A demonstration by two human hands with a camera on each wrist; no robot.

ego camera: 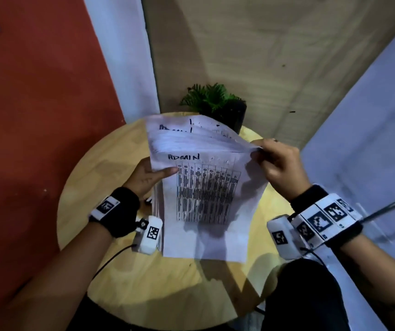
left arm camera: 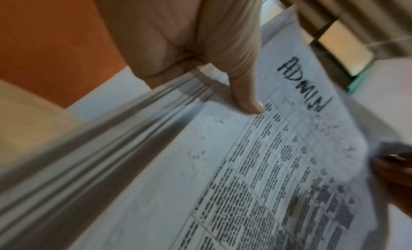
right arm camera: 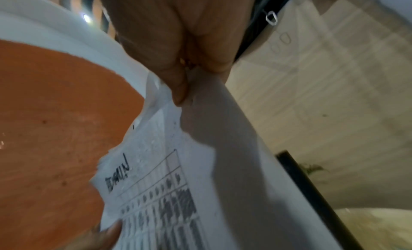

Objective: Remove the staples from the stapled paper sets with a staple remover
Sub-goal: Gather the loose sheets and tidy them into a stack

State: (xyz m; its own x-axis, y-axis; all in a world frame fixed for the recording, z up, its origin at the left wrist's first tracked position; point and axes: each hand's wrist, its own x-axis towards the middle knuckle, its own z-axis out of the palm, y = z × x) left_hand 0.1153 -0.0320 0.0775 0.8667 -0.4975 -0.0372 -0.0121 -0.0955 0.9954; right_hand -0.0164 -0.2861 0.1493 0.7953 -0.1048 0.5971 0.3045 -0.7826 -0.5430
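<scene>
A thick stack of white paper sets (ego camera: 203, 187), the top sheet headed "ADMIN" above a printed table, is held up over the round wooden table (ego camera: 91, 187). My left hand (ego camera: 148, 177) grips the stack's left edge, thumb on the top sheet (left arm camera: 252, 104) and the sheet edges (left arm camera: 111, 144) fanned below it. My right hand (ego camera: 275, 163) pinches the upper right corner of the sheets (right arm camera: 185, 91), which curl upward there. No staple remover or staple is visible in any view.
A small potted green plant (ego camera: 215, 103) stands at the table's far edge behind the papers. An orange-red wall (ego camera: 36, 139) lies to the left, pale flooring and a white surface (ego camera: 371, 139) to the right. Bare tabletop shows near the front edge.
</scene>
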